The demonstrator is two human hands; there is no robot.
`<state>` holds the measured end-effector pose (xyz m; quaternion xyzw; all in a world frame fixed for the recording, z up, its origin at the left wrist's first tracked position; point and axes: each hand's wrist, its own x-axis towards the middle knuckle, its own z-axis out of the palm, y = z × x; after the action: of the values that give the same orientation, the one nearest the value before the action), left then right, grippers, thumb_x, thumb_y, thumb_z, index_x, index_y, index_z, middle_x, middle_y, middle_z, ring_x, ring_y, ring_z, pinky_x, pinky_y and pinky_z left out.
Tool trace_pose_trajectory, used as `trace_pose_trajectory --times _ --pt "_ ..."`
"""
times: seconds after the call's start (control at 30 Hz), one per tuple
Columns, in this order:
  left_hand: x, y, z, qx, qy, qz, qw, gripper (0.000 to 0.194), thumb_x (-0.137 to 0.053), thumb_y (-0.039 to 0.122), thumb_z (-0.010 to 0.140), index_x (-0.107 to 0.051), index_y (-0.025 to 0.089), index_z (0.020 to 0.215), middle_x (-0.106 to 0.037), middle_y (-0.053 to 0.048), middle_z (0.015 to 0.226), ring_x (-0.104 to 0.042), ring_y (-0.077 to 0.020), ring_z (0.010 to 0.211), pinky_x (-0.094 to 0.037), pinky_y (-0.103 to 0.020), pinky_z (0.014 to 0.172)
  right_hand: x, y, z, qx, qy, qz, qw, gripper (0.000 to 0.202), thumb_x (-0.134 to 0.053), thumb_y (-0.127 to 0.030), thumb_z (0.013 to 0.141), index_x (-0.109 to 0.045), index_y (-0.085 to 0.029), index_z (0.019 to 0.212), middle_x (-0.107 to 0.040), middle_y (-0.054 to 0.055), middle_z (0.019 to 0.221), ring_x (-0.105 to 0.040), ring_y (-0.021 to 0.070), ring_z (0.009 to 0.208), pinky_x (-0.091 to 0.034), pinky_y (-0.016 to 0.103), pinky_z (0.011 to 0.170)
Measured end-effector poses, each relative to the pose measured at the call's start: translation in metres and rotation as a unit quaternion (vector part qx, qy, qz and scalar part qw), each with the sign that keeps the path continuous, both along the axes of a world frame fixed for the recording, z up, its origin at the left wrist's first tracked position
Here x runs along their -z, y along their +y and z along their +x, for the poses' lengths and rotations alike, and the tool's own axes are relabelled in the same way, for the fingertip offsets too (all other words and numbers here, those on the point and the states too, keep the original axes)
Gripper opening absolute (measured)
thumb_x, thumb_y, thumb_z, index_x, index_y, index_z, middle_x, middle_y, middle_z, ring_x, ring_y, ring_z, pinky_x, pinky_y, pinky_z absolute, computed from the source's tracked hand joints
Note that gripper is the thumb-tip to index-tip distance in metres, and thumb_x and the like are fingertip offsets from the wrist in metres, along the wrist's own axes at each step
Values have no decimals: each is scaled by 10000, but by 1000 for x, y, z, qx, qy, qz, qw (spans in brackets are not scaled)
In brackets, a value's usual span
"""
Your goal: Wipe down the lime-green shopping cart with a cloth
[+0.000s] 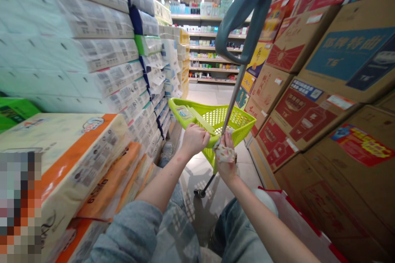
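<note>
A yellow-green shopping cart [212, 113] with a lattice basket stands in front of me. My left hand [195, 139] is closed round its near rim. Beside it, my right hand [226, 154] presses a pale patterned cloth [224, 153] against the lower part of a grey metal pole [236, 98]. The pole slants up to a large blue-grey loop handle [243, 24] at the top. Below the cart a small dark wheel [199, 193] shows near the floor.
Stacks of wrapped tissue packs [105, 53] line the left side, with orange-and-cream packs [70, 152] nearest me. Cardboard boxes [336, 107] are piled along the right. Shelves of goods [212, 49] cross the far end of the tiled aisle.
</note>
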<state>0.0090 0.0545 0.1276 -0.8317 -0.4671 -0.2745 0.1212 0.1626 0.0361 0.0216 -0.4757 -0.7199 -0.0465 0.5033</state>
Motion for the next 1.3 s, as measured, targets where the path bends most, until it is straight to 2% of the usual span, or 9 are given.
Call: trace_pose_trajectory --times 0.17,0.33,0.5,0.63,0.73,0.9,1.0,1.13,1.3 --pt "-1 -1 1 -2 -4 -6 1000 469 -275 264 933 -588 177 595 -645 -37 651 -540 -158 657 -351 -357 803 -2 0 2 28 -57 13 998 429 -470 -183 864 -475 -174 1293 -501 159 1316 -369 316 1301 -280 604 1063" --pt "1 -2 4 -10 -78 -1 997 345 -252 286 954 -574 164 965 -635 -25 729 -578 -171 728 -357 -341 834 -3 -1 -1 9 -37 1 999 361 -474 -148 855 -562 -208 1200 -552 135 1232 -448 300 1233 -340 576 1040" --pt "5 -2 4 10 -140 -8 990 367 -259 338 960 -474 134 1177 -636 -50 880 -580 -183 867 -361 -329 875 -7 -2 -16 1 5 23 1000 333 -450 -192 875 -561 -193 1188 -559 156 1203 -459 291 1215 -390 557 1011" --pt "7 0 4 34 -204 -17 978 413 -258 380 955 -418 155 1263 -611 -70 1029 -543 -184 969 -372 -319 893 -30 0 -15 -5 7 58 998 318 -456 -266 881 -551 -214 1180 -597 123 1164 -483 257 1191 -408 503 1007" --pt "10 4 6 59 -256 -16 965 461 -248 410 951 -369 165 1322 -587 -81 1120 -514 -188 1036 -366 -335 926 -55 1 -12 9 -38 74 996 230 -440 -305 889 -625 -214 990 -665 78 1004 -567 210 1052 -436 399 966" --pt "11 10 12 89 -315 -45 944 506 -244 442 946 -330 189 1376 -571 -79 1199 -490 -198 1113 -339 -372 981 -90 4 -19 120 -147 -28 981 342 -411 -346 902 -654 -150 762 -671 100 727 -619 197 736 -461 311 775" --pt "9 13 16 97 -362 -72 924 519 -219 464 948 -338 201 1379 -575 -77 1207 -492 -195 1138 -330 -379 1005 -100 6 -26 155 -178 -73 969 385 -384 -327 915 -654 -129 726 -657 113 666 -612 200 673 -453 311 736" --pt "7 15 19 99 -423 -100 895 542 -170 491 952 -371 197 1361 -594 -72 1189 -510 -181 1131 -331 -367 1018 -89 -1 -31 109 -148 -41 982 303 -397 -277 914 -661 -144 848 -671 109 837 -599 211 868 -426 338 878" --pt "7 16 21 101 -434 -119 887 550 -168 512 950 -404 209 1343 -614 -61 1159 -524 -171 1115 -331 -353 1025 -64 -8 -27 85 -139 42 986 293 -407 -202 897 -599 -138 1109 -621 118 1089 -495 225 1103 -346 407 1021"
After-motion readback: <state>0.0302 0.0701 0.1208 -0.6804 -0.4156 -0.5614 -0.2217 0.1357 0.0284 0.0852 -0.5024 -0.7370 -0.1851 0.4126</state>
